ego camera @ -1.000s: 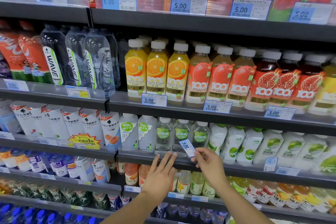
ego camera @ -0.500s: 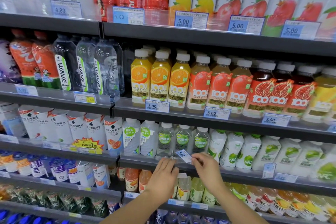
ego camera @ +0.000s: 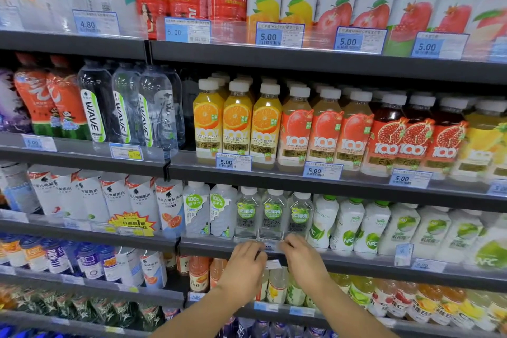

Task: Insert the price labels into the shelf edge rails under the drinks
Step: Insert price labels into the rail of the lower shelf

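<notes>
Drinks shelves fill the view. At the rail (ego camera: 356,263) under the clear bottles, the label (ego camera: 269,246) has dropped from its tilted hold above and now lies along the rail's edge. The left hand (ego camera: 244,269) and right hand (ego camera: 304,263) curl their fingers on its ends, pinching it; seating looks begun, not finished

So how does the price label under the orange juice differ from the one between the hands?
The label under the orange juice sits flat in its rail, untouched, reading 5.00. The label between the hands lies one shelf lower, its ends held by the left hand and right hand; its price cannot be read. Both look pale blue.
</notes>
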`<action>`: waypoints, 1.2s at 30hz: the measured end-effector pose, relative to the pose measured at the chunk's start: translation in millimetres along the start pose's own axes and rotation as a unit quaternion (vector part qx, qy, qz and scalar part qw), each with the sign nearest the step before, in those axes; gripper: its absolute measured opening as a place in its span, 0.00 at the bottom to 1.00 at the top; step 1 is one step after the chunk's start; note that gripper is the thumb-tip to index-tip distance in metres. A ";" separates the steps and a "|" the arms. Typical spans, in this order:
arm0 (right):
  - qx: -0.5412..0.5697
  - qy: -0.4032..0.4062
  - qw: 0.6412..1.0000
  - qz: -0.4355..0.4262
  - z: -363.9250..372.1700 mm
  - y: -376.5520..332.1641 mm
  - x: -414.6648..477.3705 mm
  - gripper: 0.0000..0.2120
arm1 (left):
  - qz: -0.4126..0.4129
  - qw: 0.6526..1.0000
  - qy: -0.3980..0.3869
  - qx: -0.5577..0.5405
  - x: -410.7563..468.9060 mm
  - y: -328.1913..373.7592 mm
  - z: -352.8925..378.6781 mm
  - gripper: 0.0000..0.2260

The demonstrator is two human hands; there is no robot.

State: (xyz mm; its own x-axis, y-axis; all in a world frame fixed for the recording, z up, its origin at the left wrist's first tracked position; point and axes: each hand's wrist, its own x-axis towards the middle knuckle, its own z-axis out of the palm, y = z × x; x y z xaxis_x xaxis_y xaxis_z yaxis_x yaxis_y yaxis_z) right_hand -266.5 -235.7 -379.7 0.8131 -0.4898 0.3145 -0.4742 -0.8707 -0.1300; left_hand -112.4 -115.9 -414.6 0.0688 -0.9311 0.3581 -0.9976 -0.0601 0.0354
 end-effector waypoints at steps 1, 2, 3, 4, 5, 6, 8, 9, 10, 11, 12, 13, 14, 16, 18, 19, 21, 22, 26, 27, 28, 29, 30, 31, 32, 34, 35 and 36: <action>0.011 0.001 1.000 0.007 -1.2 -1.5 1.3 0.14 | 0.002 1.000 0.006 0.000 1.1 -0.7 -0.2 0.12; 0.021 -0.001 1.000 0.012 -0.9 -0.8 1.4 0.12 | 0.005 1.000 0.012 -0.002 2.1 -2.0 -0.4 0.11; 0.032 0.007 0.999 0.012 -0.3 0.9 0.0 0.13 | 0.007 1.000 0.021 -0.003 3.6 -3.3 -0.9 0.11; 0.042 0.025 0.999 0.005 -0.4 3.0 -1.5 0.15 | 0.006 1.000 0.028 -0.004 5.8 -4.7 -1.3 0.10; 0.069 0.039 0.997 0.002 -1.2 5.8 -4.7 0.17 | 0.002 0.999 0.038 -0.007 8.5 -5.2 -2.0 0.10; 0.104 0.036 0.994 0.005 -3.5 7.5 -8.0 0.18 | -0.002 0.999 0.049 -0.014 11.6 -4.9 -2.6 0.09; 0.142 0.018 0.990 -0.007 -7.9 10.7 -15.6 0.18 | 0.000 0.997 0.073 -0.039 17.3 2.3 -2.0 0.07; 0.136 0.015 0.990 -0.027 -9.4 13.1 -18.6 0.17 | 0.005 0.995 0.080 -0.060 20.5 8.4 -0.7 0.07; 0.128 0.015 0.991 -0.039 -10.3 16.3 -21.8 0.15 | 0.013 0.993 0.084 -0.078 24.1 16.1 0.5 0.08; 0.130 0.019 0.990 -0.041 -10.0 21.4 -24.4 0.12 | 0.021 0.992 0.086 -0.093 28.3 24.5 1.3 0.09; 0.132 0.023 0.990 -0.034 -11.3 27.8 -27.8 0.10 | 0.026 0.990 0.092 -0.107 32.9 33.4 3.0 0.10; 0.128 0.025 0.991 -0.018 -12.1 36.5 -31.8 0.09 | 0.028 0.987 0.099 -0.126 37.5 42.6 5.5 0.11; 0.119 0.032 0.992 0.000 -14.5 45.5 -36.6 0.08 | 0.024 0.984 0.101 -0.148 41.5 51.4 9.1 0.12; 0.104 0.053 0.992 0.049 -23.4 65.4 -50.0 0.07 | 0.019 0.979 0.100 -0.176 48.1 69.0 16.9 0.12; 0.105 0.085 0.985 0.112 -35.2 85.5 -66.5 0.06 | 0.039 0.980 0.089 -0.173 51.8 86.1 25.5 0.12; 0.109 0.102 0.978 0.144 -41.4 95.1 -74.5 0.06 | 0.062 0.981 0.080 -0.166 53.7 93.4 29.6 0.14; 0.127 0.125 0.963 0.204 -52.1 113.6 -88.6 0.05 | 0.104 0.985 0.041 -0.132 56.9 107.9 38.2 0.20; 0.135 0.129 0.956 0.226 -56.0 121.2 -94.1 0.05 | 0.108 0.989 0.007 -0.103 58.3 115.5 39.6 0.23; 0.166 0.138 0.939 0.267 -63.0 141.3 -103.0 0.08 | 0.088 0.994 -0.067 0.004 58.8 135.6 39.6 0.30; 0.174 0.143 0.936 0.270 -63.9 143.7 -103.1 0.07 | 0.088 0.993 -0.082 0.019 59.6 137.9 36.8 0.30; 0.180 0.146 0.934 0.271 -64.3 145.6 -102.8 0.06 | 0.093 0.992 -0.084 0.031 60.4 139.4 34.7 0.30; 0.184 0.146 0.933 0.274 -64.1 147.0 -102.5 0.07 | 0.096 0.991 -0.080 0.039 60.9 139.5 34.7 0.30; 0.188 0.145 0.932 0.273 -63.4 148.1 -101.9 0.08 | 0.097 0.992 -0.076 0.040 60.3 139.0 38.3 0.30; 0.191 0.146 0.932 0.271 -61.7 149.1 -101.5 0.10 | 0.098 0.992 -0.075 0.038 60.1 137.9 42.1 0.30; 0.192 0.149 0.933 0.265 -59.5 150.1 -100.6 0.11 | 0.097 0.992 -0.075 0.037 60.2 137.1 45.0 0.30; 0.186 0.161 0.936 0.251 -55.2 151.1 -98.1 0.10 | 0.100 0.990 -0.090 0.047 62.5 133.7 50.8 0.30; 0.182 0.169 0.938 0.243 -53.4 151.6 -96.4 0.09 | 0.098 0.988 -0.113 0.040 63.9 132.9 50.6 0.31; 0.182 0.176 0.938 0.236 -51.7 152.6 -95.1 0.08 | 0.095 0.987 -0.125 0.029 64.5 133.2 49.2 0.30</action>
State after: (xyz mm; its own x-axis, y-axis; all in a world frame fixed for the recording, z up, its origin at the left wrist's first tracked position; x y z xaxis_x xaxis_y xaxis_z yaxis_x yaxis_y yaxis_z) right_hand -433.6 -319.7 -380.8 0.3501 -0.8356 0.4233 -0.5544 -0.5491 -0.6253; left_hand -241.4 -201.7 -432.6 -0.1181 -0.9867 0.1116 -0.9916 0.1113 -0.0655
